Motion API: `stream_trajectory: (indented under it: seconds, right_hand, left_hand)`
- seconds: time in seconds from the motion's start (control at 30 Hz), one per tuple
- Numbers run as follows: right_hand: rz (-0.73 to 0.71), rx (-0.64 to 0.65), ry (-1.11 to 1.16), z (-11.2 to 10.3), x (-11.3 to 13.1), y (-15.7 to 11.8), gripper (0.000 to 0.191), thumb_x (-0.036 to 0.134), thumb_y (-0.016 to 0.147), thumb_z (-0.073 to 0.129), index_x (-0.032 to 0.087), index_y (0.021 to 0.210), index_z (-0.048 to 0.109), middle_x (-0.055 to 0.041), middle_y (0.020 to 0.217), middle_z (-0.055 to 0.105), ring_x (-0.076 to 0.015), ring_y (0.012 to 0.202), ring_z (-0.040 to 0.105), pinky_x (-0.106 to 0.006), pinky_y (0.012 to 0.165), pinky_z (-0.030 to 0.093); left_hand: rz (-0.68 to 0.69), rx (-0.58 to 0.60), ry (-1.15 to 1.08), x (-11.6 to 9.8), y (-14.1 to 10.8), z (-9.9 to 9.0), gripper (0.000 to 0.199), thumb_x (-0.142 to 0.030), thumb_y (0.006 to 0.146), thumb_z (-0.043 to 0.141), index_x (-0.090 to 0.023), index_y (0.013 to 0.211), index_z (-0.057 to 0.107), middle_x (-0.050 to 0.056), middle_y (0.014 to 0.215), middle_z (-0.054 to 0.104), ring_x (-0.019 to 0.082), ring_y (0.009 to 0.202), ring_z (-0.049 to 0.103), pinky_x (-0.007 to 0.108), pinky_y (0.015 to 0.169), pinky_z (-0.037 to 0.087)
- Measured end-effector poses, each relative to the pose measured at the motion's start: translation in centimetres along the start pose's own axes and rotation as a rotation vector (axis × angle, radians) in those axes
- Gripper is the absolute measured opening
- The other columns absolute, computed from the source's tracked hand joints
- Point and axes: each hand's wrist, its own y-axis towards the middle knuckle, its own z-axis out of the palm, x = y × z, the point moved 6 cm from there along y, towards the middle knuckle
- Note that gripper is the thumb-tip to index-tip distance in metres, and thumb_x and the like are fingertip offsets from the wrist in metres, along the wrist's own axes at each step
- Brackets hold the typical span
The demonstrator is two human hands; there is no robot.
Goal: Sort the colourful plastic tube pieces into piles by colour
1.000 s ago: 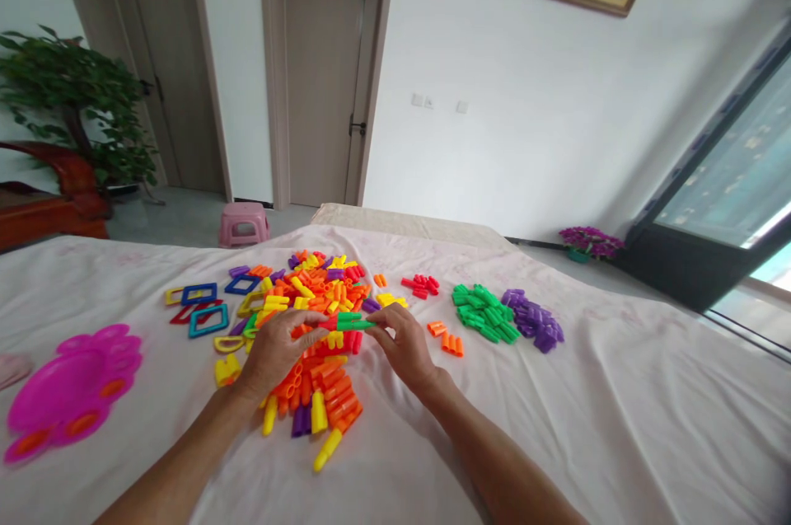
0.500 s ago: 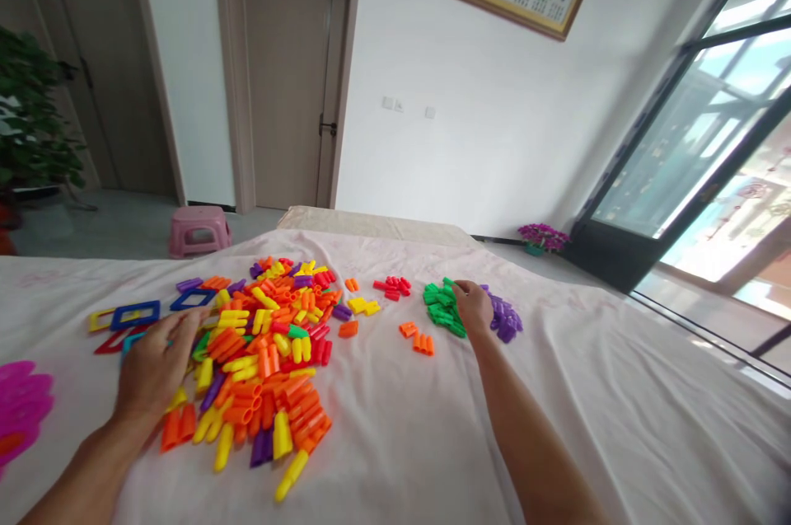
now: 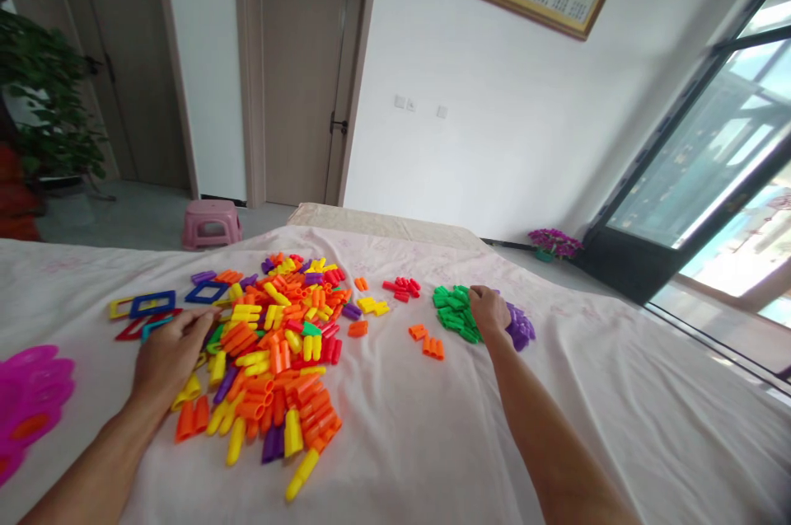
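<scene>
A large mixed pile of orange, yellow, red and purple plastic building pieces (image 3: 272, 344) lies on the cloth. At its left edge, my left hand (image 3: 173, 356) rests with fingers stretched toward the pieces, and I see nothing held in it. My right hand (image 3: 490, 311) is at the right side of a heap of green plastic pieces (image 3: 454, 312), its fingers curled together; what they hold, if anything, is hidden. Just beyond that hand sits a heap of purple plastic pieces (image 3: 521, 327), partly covered by it.
Small groups of red pieces (image 3: 403, 288), yellow pieces (image 3: 373, 306) and orange pieces (image 3: 432, 348) lie between pile and heaps. Flat frame shapes (image 3: 152, 305) are left of the pile, and a pink flower-shaped tray (image 3: 37, 381) lies at the left edge. A pink stool (image 3: 212, 222) stands behind.
The whole view has shifted a little, so the scene sits farther right. Both hands stay at nearly the same spots beside the mixed pile and the green heap.
</scene>
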Motion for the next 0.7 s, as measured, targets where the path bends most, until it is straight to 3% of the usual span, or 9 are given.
stream_trajectory:
  seconds: [0.27, 0.43, 0.6, 0.7]
  right_hand:
    - [-0.063, -0.154, 0.067, -0.6, 1.4, -1.4, 0.039, 0.034, 0.096, 0.048, 0.026, 0.124, 0.074, -0.0087, 0.124, 0.072, -0.0299, 0.114, 0.06, -0.04, 0.094, 0.043]
    - [-0.235, -0.217, 0.206, -0.5, 5.9, -3.4, 0.036, 0.032, 0.097, 0.048, 0.024, 0.12, 0.075, -0.0081, 0.12, 0.073, -0.0269, 0.111, 0.06, -0.037, 0.096, 0.042]
    - [-0.626, 0.084, 0.354, 3.2, 14.4, -8.5, 0.026, 0.029, 0.096, 0.055, 0.022, 0.108, 0.078, -0.0057, 0.11, 0.077, -0.0211, 0.103, 0.065, -0.03, 0.095, 0.044]
    - [-0.775, 0.218, 0.356, 5.3, 19.2, -12.0, 0.023, 0.027, 0.096, 0.058, 0.023, 0.105, 0.079, -0.0045, 0.11, 0.077, -0.0204, 0.105, 0.065, -0.029, 0.096, 0.044]
  left_hand:
    - [0.03, -0.008, -0.03, 0.0, 0.1, 0.3, 0.044, -0.05, 0.09, 0.051, -0.021, 0.115, 0.074, 0.005, 0.109, 0.077, 0.024, 0.098, 0.067, 0.027, 0.074, 0.045]
    - [0.031, -0.029, -0.053, -0.3, 0.0, 0.3, 0.044, -0.05, 0.089, 0.05, -0.021, 0.111, 0.076, 0.005, 0.105, 0.078, 0.024, 0.098, 0.069, 0.028, 0.075, 0.047]
    - [0.048, -0.038, -0.109, -0.2, 0.3, 0.6, 0.043, -0.05, 0.087, 0.051, -0.023, 0.108, 0.077, 0.004, 0.106, 0.079, 0.024, 0.1, 0.07, 0.029, 0.077, 0.049]
    - [0.058, -0.039, -0.12, -0.1, 0.3, 0.6, 0.044, -0.051, 0.086, 0.051, -0.023, 0.107, 0.077, 0.004, 0.103, 0.079, 0.025, 0.097, 0.071, 0.029, 0.076, 0.049]
